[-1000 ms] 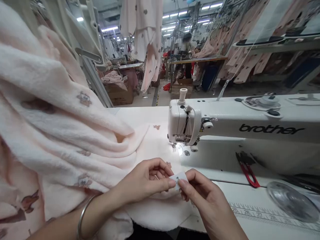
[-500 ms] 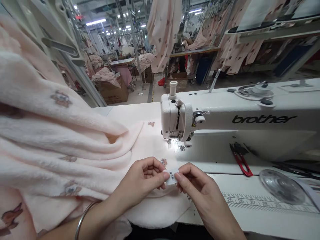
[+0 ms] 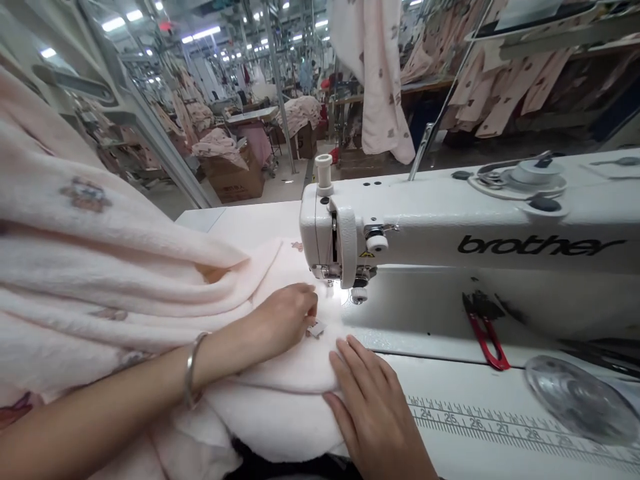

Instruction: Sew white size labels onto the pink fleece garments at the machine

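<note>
Left hand (image 3: pixel 283 320) bent over a small label (image 3: pixel 317 329), right hand (image 3: pixel 367 400) laid flat on the pink fleece (image 3: pixel 280 423)

The left forearm comes in from the lower left and crosses the fleece, a silver bracelet (image 3: pixel 189 370) at the wrist. That hand is turned back uppermost, its fingers curled down and its thumb hidden. The label lies on the fleece at these fingertips, a pale tab showing dark marks; whether the fingers pinch it or only press beside it, I cannot tell.

The right hand reaches up from the bottom edge of the view. It is open, its fingers long and nearly together and its thumb set apart to the left, resting on the fleece near its right margin and gripping nothing.

Label and left knuckles sit just in front of the lit sewing head (image 3: pixel 325 230), which limits height on the far side. Heaped fleece crowds the left. At the near edge, the cloth hangs over the front of the worktop (image 3: pixel 445 380).

Rightward is the widest room: machine bed (image 3: pixel 425 310) and worktop stretch from the right hand to the red-handled snips (image 3: pixel 483 333), well apart from it. A printed ruler scale (image 3: pixel 503 427) runs nearer, towards a clear plastic disc (image 3: pixel 580 400).
</note>
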Tool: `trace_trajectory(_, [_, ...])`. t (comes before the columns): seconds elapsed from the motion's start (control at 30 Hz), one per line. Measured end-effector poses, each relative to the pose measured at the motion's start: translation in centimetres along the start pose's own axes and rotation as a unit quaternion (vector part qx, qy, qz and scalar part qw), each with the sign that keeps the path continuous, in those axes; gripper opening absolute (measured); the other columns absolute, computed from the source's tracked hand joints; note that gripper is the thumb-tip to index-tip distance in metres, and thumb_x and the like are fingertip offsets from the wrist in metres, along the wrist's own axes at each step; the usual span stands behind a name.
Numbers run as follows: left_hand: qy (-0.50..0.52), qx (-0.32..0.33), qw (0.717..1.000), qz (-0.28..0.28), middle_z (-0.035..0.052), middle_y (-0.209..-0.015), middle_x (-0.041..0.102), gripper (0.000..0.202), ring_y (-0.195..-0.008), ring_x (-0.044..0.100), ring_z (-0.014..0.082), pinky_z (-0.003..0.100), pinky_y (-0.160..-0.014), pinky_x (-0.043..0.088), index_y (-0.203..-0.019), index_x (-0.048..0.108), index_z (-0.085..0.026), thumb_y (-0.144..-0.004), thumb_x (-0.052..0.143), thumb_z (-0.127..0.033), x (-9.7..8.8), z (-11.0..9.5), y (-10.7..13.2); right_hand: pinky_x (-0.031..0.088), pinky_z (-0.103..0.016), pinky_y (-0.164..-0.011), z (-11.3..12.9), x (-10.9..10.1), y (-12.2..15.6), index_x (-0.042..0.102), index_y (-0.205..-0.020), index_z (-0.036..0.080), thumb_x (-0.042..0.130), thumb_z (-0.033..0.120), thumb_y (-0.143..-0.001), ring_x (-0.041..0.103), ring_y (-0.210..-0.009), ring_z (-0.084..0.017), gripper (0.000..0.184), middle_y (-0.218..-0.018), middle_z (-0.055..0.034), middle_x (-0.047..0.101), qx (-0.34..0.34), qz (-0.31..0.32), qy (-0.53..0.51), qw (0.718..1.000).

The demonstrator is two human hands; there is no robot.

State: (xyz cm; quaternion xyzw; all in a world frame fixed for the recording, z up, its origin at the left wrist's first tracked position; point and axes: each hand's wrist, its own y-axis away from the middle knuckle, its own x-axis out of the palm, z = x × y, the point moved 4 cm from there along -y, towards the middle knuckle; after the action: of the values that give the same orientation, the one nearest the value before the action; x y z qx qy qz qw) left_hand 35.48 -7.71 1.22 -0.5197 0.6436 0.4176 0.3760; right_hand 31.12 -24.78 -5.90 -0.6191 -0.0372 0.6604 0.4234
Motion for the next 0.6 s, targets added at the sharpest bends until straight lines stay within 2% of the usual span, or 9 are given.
trace_trajectory(0.07, [0.009,0.036,0.999,0.008,0.0076,-0.099,0.061,0.006,-0.089,0.059,0.0192,0.026,-0.076,0.045,-0.076,0.057,-0.014,-0.081,0.057,-0.012,2.1,1.1,-1.5,0.032,-0.043,-0.1,0.0,0.1,0.0,0.055,-0.119,0.008,0.05,0.021,-0.091,0.042,-0.125,-0.031,0.031,-0.129,-0.0132,0.054,-0.003,0.002,0.001,1.0])
trace_trajectory(0.13, [0.022,0.065,0.998,0.006,0.0072,-0.1,0.059,0.005,-0.09,0.058,0.0183,0.026,-0.078,0.045,-0.078,0.055,-0.015,-0.084,0.056,-0.014,2.8,2.0,-2.1,0.033,-0.043,-0.098,0.0,0.0,-0.5,0.057,-0.114,0.008,0.052,0.02,-0.091,0.045,-0.121,-0.031,0.026,-0.122,-0.014,0.056,0.008,-0.011,-0.011,1.0])
trace_trajectory(0.23, [0.053,0.098,0.994,-0.001,0.0054,-0.098,0.06,0.007,-0.087,0.058,0.0168,0.025,-0.078,0.044,-0.079,0.055,-0.016,-0.086,0.053,-0.016,2.1,2.2,-1.7,0.039,-0.042,-0.088,-0.3,0.0,-1.6,0.058,-0.091,0.011,0.049,0.013,-0.091,0.051,-0.105,-0.027,0.009,-0.104,-0.0133,0.057,0.065,-0.037,-0.057,0.996])
trace_trajectory(0.27, [0.069,0.095,0.993,-0.015,0.0047,-0.097,0.061,0.007,-0.087,0.058,0.0166,0.025,-0.078,0.044,-0.08,0.055,-0.016,-0.086,0.053,-0.017,1.5,2.1,-1.4,0.04,-0.04,-0.084,-0.4,0.1,-1.9,0.055,-0.083,0.012,0.048,0.011,-0.091,0.051,-0.099,-0.025,0.011,-0.098,-0.0121,0.055,0.089,-0.042,-0.07,0.993])
trace_trajectory(0.37, [0.15,0.019,0.986,-0.065,0.0031,-0.091,0.064,0.008,-0.084,0.06,0.0162,0.024,-0.075,0.045,-0.081,0.059,-0.018,-0.085,0.055,-0.024,0.3,1.9,-0.7,0.04,-0.039,-0.077,-0.6,0.2,-2.3,0.047,-0.075,0.014,0.048,0.01,-0.09,0.05,-0.093,-0.024,0.015,-0.091,-0.0103,0.049,0.125,-0.046,-0.062,0.989])
trace_trajectory(0.4, [0.189,-0.019,0.98,-0.059,0.0027,-0.086,0.065,0.01,-0.08,0.061,0.016,0.024,-0.072,0.046,-0.081,0.059,-0.018,-0.084,0.056,-0.027,0.5,2.0,-0.6,0.04,-0.04,-0.078,-0.6,0.2,-2.2,0.046,-0.076,0.014,0.049,0.01,-0.089,0.05,-0.095,-0.025,0.014,-0.092,-0.0106,0.049,0.126,-0.046,-0.046,0.99])
trace_trajectory(0.5, [0.312,-0.109,0.944,0.016,0.0011,-0.068,0.065,0.016,-0.065,0.063,0.015,0.023,-0.062,0.046,-0.077,0.058,-0.017,-0.082,0.058,-0.032,2.2,2.2,-0.6,0.041,-0.041,-0.081,-0.7,0.2,-1.7,0.048,-0.082,0.013,0.051,0.013,-0.089,0.048,-0.102,-0.028,0.008,-0.098,-0.0127,0.049,0.118,-0.043,-0.017,0.992])
trace_trajectory(0.57, [0.345,-0.134,0.928,0.037,0.0003,-0.063,0.064,0.017,-0.061,0.063,0.015,0.023,-0.06,0.045,-0.076,0.057,-0.017,-0.08,0.058,-0.033,3.1,2.5,-0.9,0.042,-0.042,-0.083,-0.9,0.4,-1.5,0.05,-0.091,0.011,0.05,0.017,-0.09,0.047,-0.103,-0.028,0.006,-0.102,-0.0143,0.048,0.124,-0.042,-0.009,0.991])
trace_trajectory(0.6, [0.333,-0.138,0.932,0.03,0.0002,-0.063,0.065,0.017,-0.061,0.063,0.015,0.023,-0.059,0.045,-0.076,0.057,-0.017,-0.08,0.059,-0.033,3.2,2.7,-1.0,0.042,-0.043,-0.084,-1.0,0.6,-1.5,0.051,-0.097,0.01,0.049,0.019,-0.091,0.047,-0.105,-0.028,0.012,-0.104,-0.0151,0.048,0.129,-0.041,-0.007,0.991])
